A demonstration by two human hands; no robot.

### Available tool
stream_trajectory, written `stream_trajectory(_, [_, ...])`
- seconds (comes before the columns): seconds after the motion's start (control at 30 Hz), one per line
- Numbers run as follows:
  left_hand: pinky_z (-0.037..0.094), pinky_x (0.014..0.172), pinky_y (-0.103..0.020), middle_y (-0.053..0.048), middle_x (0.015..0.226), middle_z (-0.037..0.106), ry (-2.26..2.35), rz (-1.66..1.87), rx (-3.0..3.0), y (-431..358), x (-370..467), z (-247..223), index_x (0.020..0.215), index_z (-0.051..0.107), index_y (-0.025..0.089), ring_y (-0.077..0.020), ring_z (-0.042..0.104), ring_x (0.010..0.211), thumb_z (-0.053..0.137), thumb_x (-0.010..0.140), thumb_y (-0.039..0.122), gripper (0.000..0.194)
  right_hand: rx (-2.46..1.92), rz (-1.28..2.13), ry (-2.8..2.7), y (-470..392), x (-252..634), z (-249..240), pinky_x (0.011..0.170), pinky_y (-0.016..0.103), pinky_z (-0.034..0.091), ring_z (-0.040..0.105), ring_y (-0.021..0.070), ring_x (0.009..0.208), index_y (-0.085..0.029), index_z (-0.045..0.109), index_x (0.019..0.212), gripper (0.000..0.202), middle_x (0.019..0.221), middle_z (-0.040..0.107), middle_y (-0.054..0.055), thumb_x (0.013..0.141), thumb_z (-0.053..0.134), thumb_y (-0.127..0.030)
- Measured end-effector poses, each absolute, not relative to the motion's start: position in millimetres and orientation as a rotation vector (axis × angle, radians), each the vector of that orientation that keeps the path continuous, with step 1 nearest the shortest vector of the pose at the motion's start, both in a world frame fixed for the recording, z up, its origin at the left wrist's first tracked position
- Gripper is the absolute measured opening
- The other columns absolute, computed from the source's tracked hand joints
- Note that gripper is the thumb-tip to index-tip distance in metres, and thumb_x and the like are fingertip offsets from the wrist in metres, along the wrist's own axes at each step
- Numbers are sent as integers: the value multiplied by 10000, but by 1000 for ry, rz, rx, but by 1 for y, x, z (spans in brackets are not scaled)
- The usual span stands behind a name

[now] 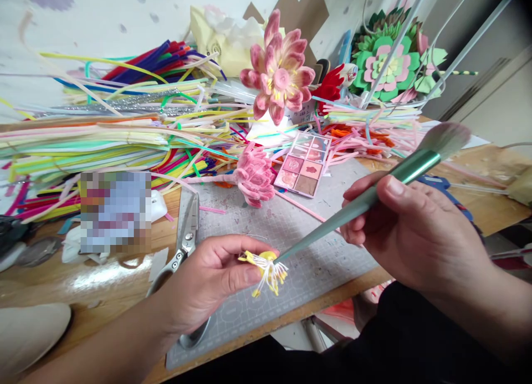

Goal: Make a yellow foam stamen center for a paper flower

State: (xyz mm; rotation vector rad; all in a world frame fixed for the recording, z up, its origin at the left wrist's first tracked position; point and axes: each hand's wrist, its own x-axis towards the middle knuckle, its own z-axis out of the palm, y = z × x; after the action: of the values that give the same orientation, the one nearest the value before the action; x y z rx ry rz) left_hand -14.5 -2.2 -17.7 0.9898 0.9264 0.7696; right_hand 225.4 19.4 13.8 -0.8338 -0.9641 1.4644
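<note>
My left hand (pixel 224 273) pinches a small bundle of white flower stamens (pixel 270 270) with yellow tips, above the grey cutting mat (pixel 245 323). My right hand (pixel 415 223) grips a makeup brush (pixel 366 201) with a green handle and soft bristles. The bristles point up and away to the right, while the thin handle end touches or nearly touches the middle of the stamens. Behind my hands, a pink pipe-cleaner flower (pixel 254 176) lies on the mat beside an eyeshadow palette (pixel 303 165). Scissors (pixel 187 240) rest left of the mat's middle, partly hidden by my left hand.
Bundles of colourful pipe cleaners (pixel 103 134) cover the back left of the wooden table (pixel 112 284). A large pink flower (pixel 280 76) stands upright at the back. Green and pink layered flowers (pixel 386 62) stand at the back right. A blue tool (pixel 440 184) is partly hidden behind my right hand.
</note>
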Motion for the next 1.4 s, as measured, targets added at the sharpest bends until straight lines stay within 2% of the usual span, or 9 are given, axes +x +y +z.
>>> stream_trajectory(0.2, [455,675,-214,13,808,716,921,742,999,-1,-16,-21,906,753,292,-113,593,738,767,703,324,206,-820,1488,-947,19,220,13,435,194,513,596,122,457,-159,703,686,185,514,624,17,685,771,-331])
stream_trajectory(0.4, [479,754,-252,-9,1053,558,885,803,1281,1,-16,-21,949,737,329,-145,561,912,691,782,287,179,-813,1509,-943,18,221,12,446,184,524,601,119,458,-142,718,722,200,517,630,20,684,777,-329])
stream_trajectory(0.57, [478,633,-246,7,798,476,1047,663,1808,7,-15,-18,908,740,272,-124,534,730,585,834,208,183,-872,1462,-1029,19,224,4,446,165,509,591,96,471,-157,705,739,163,540,631,-2,740,737,-317])
stream_trajectory(0.77, [475,655,-290,-4,828,592,1438,447,2295,18,-24,-24,1117,646,236,-138,567,689,485,851,145,324,-1090,1371,-1250,26,222,-17,453,164,491,573,77,471,-172,664,722,207,534,617,-31,751,724,-367])
stream_trajectory(0.87, [441,569,-260,13,747,589,1502,456,2366,21,-28,-25,1022,659,212,-125,530,587,519,836,188,234,-1136,1327,-1285,29,222,-22,450,157,480,565,70,466,-169,655,715,216,528,612,-36,755,720,-371])
stream_trajectory(1.0, [421,563,-239,15,699,576,1262,577,2478,17,-23,-26,840,664,204,-121,540,611,521,852,183,145,-1136,1341,-1238,33,225,-28,434,172,468,557,78,460,-174,646,722,228,537,613,-34,771,699,-390])
stream_trajectory(1.1, [437,599,-255,13,682,598,1143,578,2565,12,-17,-28,888,666,212,-139,577,659,522,858,162,155,-1157,1370,-1168,36,225,-33,415,178,453,547,82,452,-174,639,722,241,534,605,-32,762,704,-402])
stream_trajectory(1.27, [484,632,-251,-2,811,699,1154,697,2526,12,-22,-33,1110,610,214,-131,637,702,471,905,155,255,-1216,1422,-1053,40,224,-36,389,171,435,526,79,427,-163,623,693,277,505,584,-32,729,728,-417])
stream_trajectory(1.4, [468,831,-362,-60,1105,665,1182,758,2610,16,-27,-31,1023,671,220,-203,605,954,528,887,193,199,-1229,1433,-1023,41,225,-37,392,164,442,532,79,431,-159,617,688,284,508,588,-28,717,737,-416])
